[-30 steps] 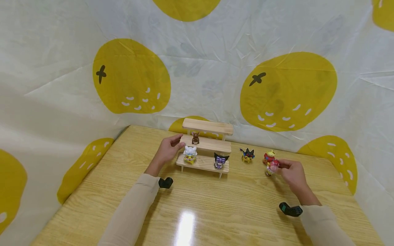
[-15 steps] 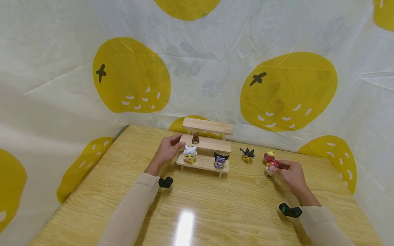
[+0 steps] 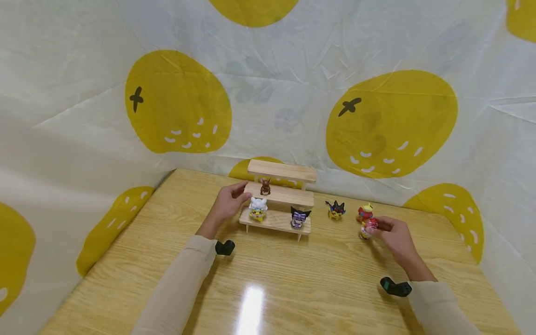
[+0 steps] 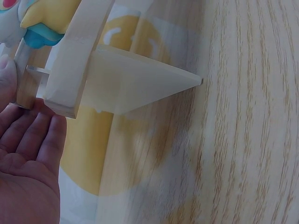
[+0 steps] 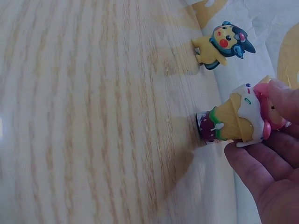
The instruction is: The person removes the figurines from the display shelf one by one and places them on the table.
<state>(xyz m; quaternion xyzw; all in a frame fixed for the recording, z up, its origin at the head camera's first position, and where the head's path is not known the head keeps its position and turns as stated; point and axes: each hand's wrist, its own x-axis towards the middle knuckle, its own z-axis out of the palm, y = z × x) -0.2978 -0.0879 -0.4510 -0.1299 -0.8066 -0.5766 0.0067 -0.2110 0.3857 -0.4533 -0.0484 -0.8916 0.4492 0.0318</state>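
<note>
Left hand (image 3: 228,203) pinches the shelf (image 3: 282,194) mid-frame, seemingly for steadiness — right hand (image 3: 395,235), apart, grips a figurine (image 5: 243,117), frame right.

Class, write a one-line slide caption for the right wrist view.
The right hand holds a pink-topped cone figurine, while a dark-capped yellow figurine stands nearby on the wooden table.

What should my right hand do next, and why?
I'd probably carry the ice-cream-cone figurine to the middle tier of the wooden stand: your right hand pinches it, your left hand holds the stand, and bare wood shows beside the brown figurine.
</note>
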